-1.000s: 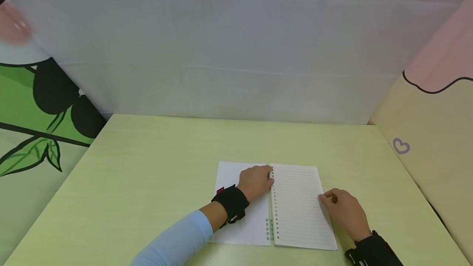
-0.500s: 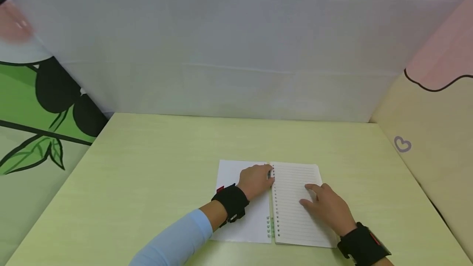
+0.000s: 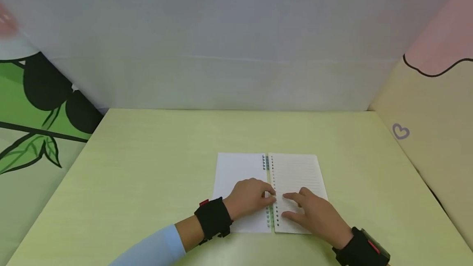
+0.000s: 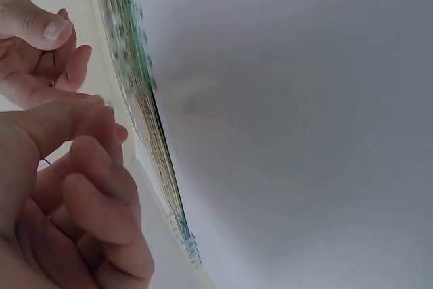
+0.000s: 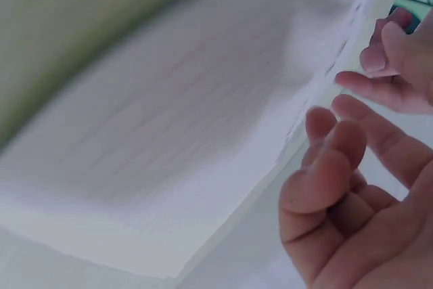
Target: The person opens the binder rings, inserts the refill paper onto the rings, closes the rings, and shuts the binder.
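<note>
A loose-leaf notebook lies spread on the table, a plain white sheet on its left side and lined, hole-punched pages on its right. Between them runs a pale green ring binding, its rings showing at top and bottom. My left hand reaches over the plain side and pinches at the punched edge near mid-height, thumb and index tips close together. Over the lined pages my right hand is held with thumb and index spread apart. The left wrist view shows the binding beside the curled left fingers.
The pale yellow table extends around the notebook on all sides. A grey-white sheet hangs behind it. Printed panels stand at the left and right.
My left hand has slid down the binding from its top to the middle. My right hand has left the right page edge and moved left over the lined pages.
</note>
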### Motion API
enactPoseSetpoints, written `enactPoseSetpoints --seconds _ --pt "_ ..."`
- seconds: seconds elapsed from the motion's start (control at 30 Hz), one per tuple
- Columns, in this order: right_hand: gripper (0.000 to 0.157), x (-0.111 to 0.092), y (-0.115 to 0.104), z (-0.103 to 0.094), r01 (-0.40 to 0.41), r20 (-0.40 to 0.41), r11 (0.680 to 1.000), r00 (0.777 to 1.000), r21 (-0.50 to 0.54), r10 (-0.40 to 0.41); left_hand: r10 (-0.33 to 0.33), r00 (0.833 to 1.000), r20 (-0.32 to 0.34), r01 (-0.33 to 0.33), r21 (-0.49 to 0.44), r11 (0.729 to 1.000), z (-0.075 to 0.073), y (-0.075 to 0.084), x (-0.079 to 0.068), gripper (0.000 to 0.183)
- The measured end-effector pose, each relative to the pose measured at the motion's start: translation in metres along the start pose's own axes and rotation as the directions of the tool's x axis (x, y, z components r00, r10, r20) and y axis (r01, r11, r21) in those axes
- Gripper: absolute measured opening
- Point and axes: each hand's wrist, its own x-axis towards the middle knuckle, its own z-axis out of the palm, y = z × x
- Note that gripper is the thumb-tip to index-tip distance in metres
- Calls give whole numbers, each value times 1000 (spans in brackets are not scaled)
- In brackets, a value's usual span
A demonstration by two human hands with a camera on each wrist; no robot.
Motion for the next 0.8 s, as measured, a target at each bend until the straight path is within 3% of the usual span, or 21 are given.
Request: enactPoseSetpoints --seconds 0.13,0.8 --pt "47 -4 -11 3 92 22 996 996 1 -92 30 999 17 -30 -1 1000 1 3 -11 24" --pt "45 -9 -15 12 36 47 999 998 -22 -35 65 998 -2 -65 58 996 12 8 -21 24"
